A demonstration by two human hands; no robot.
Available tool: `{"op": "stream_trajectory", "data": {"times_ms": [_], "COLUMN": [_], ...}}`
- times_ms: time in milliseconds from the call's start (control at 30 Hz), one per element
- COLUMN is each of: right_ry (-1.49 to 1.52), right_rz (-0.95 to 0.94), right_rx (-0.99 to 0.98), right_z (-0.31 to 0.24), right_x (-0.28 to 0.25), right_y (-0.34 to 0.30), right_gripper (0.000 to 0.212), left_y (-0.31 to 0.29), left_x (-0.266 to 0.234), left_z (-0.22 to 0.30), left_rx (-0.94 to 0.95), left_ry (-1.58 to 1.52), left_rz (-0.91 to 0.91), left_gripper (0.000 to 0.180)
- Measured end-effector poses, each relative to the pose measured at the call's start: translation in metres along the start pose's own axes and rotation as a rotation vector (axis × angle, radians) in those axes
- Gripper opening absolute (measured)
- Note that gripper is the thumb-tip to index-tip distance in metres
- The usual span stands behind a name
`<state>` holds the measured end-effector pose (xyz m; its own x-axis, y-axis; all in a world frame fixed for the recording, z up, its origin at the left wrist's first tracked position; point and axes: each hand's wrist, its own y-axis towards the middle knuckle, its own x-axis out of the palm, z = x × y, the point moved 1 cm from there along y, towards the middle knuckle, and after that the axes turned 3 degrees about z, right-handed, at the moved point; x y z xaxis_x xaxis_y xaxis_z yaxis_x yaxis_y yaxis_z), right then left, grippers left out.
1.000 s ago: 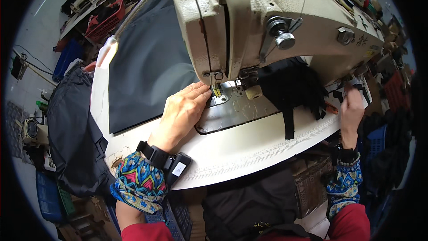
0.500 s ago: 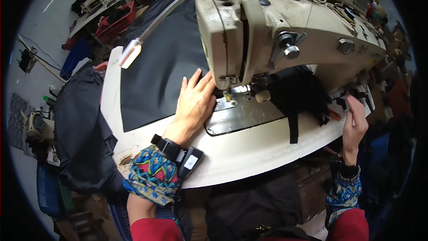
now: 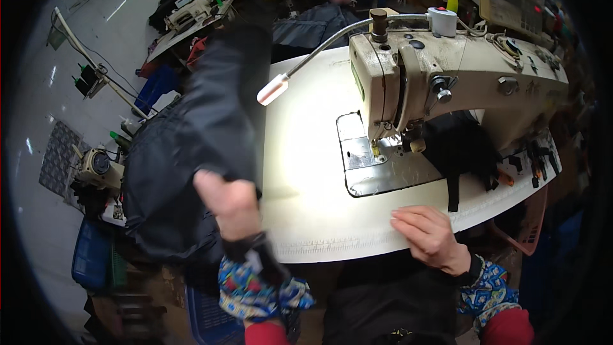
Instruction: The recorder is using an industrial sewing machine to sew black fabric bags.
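My left hand is smeared by motion beside a dark, smooth fabric panel at the left end of the machine table. Its fingers are too blurred to show whether they grip the cloth. At the table's front edge rests my right hand, fingers together and bent, with nothing visible in them. Beyond it stands a cream sewing machine, its needle and presser foot over the metal plate, where no cloth lies.
Black strips lie under the machine arm. An orange-handled tool and small dark tools sit farther right. A bendable lamp hangs over the white tabletop. More dark fabric bulges off the left side. Another sewing machine stands far left.
The dark panel has left the tabletop beside the needle and swung to the left. My left hand has moved left and nearer me; my right hand has come from the right to the front edge.
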<state>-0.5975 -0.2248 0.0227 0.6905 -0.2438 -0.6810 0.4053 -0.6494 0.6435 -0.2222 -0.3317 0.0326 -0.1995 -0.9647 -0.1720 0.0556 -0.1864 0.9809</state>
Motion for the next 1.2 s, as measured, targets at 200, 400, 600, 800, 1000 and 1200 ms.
{"op": "stream_trajectory", "data": {"times_ms": [200,400,600,800,1000,1200], "right_ry": [0.115,0.127,-0.034,0.001,0.039,0.18], "right_rz": [0.021,-0.143,-0.305,-0.294,-0.357,-0.269], "right_rx": [-0.127,-0.167,-0.254,-0.19,-0.168,-0.137], "right_z": [-0.034,-0.033,-0.039,-0.048,-0.06,-0.036], "right_x": [0.0,0.036,0.059,0.043,0.029,0.009], "right_y": [0.04,0.074,0.035,0.011,-0.016,-0.009], "right_gripper": [0.038,0.051,0.033,0.033,0.04,0.039], "left_y": [0.048,-0.022,0.041,0.003,-0.018,-0.02], "left_x": [-0.149,-0.26,-0.205,-0.054,0.016,0.032], "left_z": [0.021,-0.057,0.072,0.127,0.154,0.153], "left_rx": [-0.87,-1.506,-0.757,0.045,0.056,-0.133], "left_ry": [-0.369,-0.866,-0.354,-0.571,-0.687,-0.837], "left_rz": [-0.367,0.028,-0.437,-1.01,-1.072,-1.04], "left_gripper": [0.033,0.034,0.041,0.043,0.044,0.012]}}
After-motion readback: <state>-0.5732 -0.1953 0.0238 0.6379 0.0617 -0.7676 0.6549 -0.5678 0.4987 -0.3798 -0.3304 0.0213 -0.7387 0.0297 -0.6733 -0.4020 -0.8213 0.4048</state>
